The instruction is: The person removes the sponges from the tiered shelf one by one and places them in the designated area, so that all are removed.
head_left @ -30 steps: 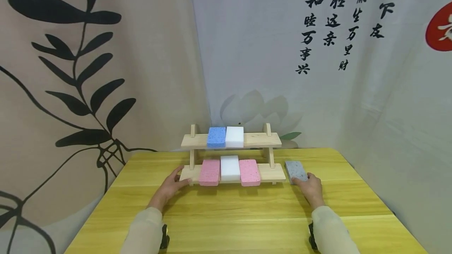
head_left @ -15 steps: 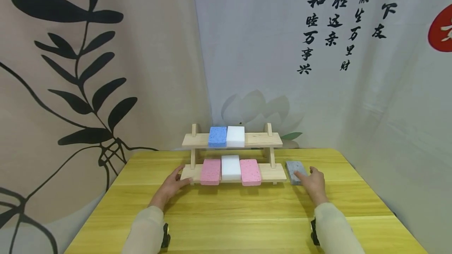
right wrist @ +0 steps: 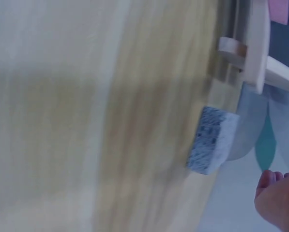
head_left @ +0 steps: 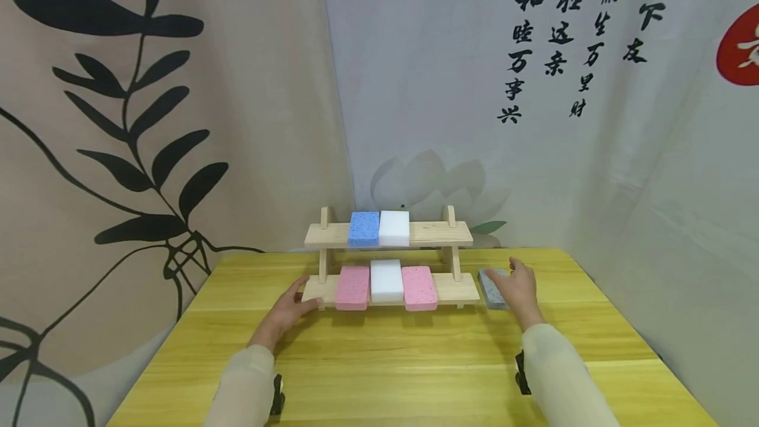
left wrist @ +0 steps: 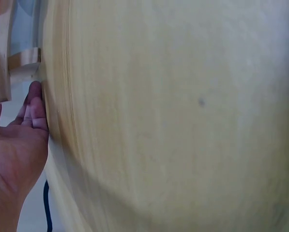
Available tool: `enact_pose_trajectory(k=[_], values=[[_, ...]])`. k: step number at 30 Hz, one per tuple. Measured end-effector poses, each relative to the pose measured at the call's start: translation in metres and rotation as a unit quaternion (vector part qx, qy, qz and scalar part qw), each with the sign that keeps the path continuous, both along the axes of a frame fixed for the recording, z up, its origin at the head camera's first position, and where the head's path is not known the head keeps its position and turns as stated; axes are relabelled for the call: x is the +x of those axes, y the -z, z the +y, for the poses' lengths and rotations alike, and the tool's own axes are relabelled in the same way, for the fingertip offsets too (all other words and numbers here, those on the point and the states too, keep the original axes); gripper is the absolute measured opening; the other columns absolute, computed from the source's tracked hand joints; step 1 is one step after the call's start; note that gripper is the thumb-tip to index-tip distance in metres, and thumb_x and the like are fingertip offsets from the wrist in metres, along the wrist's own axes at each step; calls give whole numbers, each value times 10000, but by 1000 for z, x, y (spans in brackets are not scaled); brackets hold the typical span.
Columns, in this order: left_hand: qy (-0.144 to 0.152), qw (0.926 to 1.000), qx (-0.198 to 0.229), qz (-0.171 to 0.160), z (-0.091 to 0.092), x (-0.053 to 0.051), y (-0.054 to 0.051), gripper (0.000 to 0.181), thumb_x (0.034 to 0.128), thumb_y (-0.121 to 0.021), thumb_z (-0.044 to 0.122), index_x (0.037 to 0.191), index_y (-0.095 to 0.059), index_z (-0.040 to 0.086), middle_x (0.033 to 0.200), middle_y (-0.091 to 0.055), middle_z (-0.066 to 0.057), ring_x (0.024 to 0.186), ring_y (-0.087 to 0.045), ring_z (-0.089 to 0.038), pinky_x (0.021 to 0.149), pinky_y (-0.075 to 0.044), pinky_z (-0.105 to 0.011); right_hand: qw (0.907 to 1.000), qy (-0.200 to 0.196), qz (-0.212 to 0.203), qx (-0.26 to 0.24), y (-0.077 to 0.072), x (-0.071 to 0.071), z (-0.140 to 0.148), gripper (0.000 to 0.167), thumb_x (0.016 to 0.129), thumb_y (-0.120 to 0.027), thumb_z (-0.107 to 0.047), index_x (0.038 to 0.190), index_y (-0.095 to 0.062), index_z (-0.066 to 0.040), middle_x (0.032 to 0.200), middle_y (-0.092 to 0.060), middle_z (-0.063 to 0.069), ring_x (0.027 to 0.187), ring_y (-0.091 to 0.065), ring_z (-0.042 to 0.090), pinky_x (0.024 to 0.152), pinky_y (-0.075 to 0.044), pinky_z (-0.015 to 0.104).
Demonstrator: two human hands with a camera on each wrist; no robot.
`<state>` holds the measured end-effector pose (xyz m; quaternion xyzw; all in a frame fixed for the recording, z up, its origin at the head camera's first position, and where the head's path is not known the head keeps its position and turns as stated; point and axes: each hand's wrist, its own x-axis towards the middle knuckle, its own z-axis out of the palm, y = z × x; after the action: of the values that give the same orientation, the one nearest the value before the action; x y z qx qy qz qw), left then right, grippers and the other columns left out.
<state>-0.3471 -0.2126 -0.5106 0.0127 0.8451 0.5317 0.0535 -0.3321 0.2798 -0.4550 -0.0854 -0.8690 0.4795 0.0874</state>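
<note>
A two-tier wooden shelf rack stands on the table. My left hand holds the left end of its lower board, thumb at the front edge; the left wrist view shows the fingers reaching past the board's end. To the rack's right lies a grey speckled sponge on the table. My right hand is raised beside and partly over this sponge, fingers loosely bent, holding nothing. In the right wrist view a gap shows between the hand and the sponge.
On the upper board sit a blue sponge and a white block. The lower board bears a pink sponge, a white block and another pink sponge. A printed curtain hangs behind the yellow wooden table.
My right hand has let go of the grey sponge, then lifted and moved forward over it. The sponge stays in its place. My left hand keeps its hold on the rack.
</note>
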Motion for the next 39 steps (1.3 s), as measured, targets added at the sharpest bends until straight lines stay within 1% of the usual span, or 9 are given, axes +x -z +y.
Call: enact_pose_trajectory(k=[6, 12, 18, 23, 26, 28, 32, 36, 39], values=[[-3, 10000, -68, -16, 2, 1, -4, 821, 952, -683, 348, 1581, -208, 113, 1269, -525, -258, 1066, -569, -311, 922, -449, -485, 9997, 60, 217, 65, -20, -4, -12, 865, 960, -635, -418, 1536, -212, 69, 1520, -258, 319, 1381, -287, 462, 1079, -323, 578], [31, 9999, -100, -16, 3, 0, -6, 816, 957, -681, 332, 1580, -206, 102, 1255, -536, -252, 1055, -576, -306, 923, -455, -485, 9992, 63, 382, 17, -34, -8, -30, 853, 954, -639, -432, 1528, -245, 61, 1503, -283, 298, 1365, -310, 448, 1086, -316, 568], [41, 9999, -120, -41, 1, -1, -5, 819, 962, -669, 350, 1586, -189, 123, 1275, -528, -241, 1080, -574, -309, 940, -447, -509, 9980, -1, 623, -50, -39, -14, -54, 828, 952, -651, -411, 1516, -270, 60, 1479, -318, 276, 1353, -332, 424, 1083, -330, 551], [-19, 9998, -178, -80, 1, -4, -2, 840, 944, -681, 399, 1587, -200, 157, 1288, -522, -234, 1102, -560, -327, 951, -439, -524, 9965, 20, 833, -113, -43, -19, -75, 822, 942, -660, -403, 1509, -288, 60, 1473, -348, 261, 1355, -350, 403, 1093, -331, 528], [-19, 9997, -224, -47, 1, -5, -1, 846, 942, -682, 401, 1587, -196, 147, 1300, -514, -256, 1115, -556, -347, 958, -434, -547, 9960, 59, 869, -189, -46, -22, -89, 852, 930, -668, -435, 1521, -283, 42, 1463, -359, 248, 1339, -367, 389, 1089, -342, 516], [-59, 9997, -216, -56, 1, -5, 0, 846, 936, -691, 395, 1587, -205, 157, 1299, -521, -248, 1111, -560, -340, 964, -433, -537, 9959, 71, 887, -189, -48, -24, -99, 863, 922, -677, -450, 1518, -291, 41, 1450, -364, 246, 1323, -378, 385, 1082, -351, 514], [-4, 9998, -171, -75, 1, -4, 2, 844, 944, -683, 381, 1587, -192, 142, 1292, -522, -248, 1099, -564, -326, 951, -441, -518, 9954, 48, 949, -135, -52, -25, -117, 847, 917, -686, -449, 1497, -325, 52, 1442, -370, 252, 1315, -387, 379, 1078, -357, 510], [-27, 9999, -97, -88, 0, -3, 1, 851, 935, -694, 394, 1586, -204, 148, 1268, -537, -221, 1072, -568, -297, 926, -449, -490, 9953, 30, 945, -193, -56, -26, -134, 847, 910, -689, -462, 1493, -337, 43, 1442, -374, 243, 1313, -393, 383, 1073, -364, 512], [-31, 9999, -121, -84, 0, -2, -1, 863, 927, -700, 409, 1584, -208, 141, 1252, -542, -221, 1054, -566, -295, 912, -451, -486, 9951, 54, 955, -250, -59, -27, -144, 849, 901, -700, -461, 1492, -345, 34, 1429, -384, 240, 1308, -400, 391, 1068, -369, 513]])
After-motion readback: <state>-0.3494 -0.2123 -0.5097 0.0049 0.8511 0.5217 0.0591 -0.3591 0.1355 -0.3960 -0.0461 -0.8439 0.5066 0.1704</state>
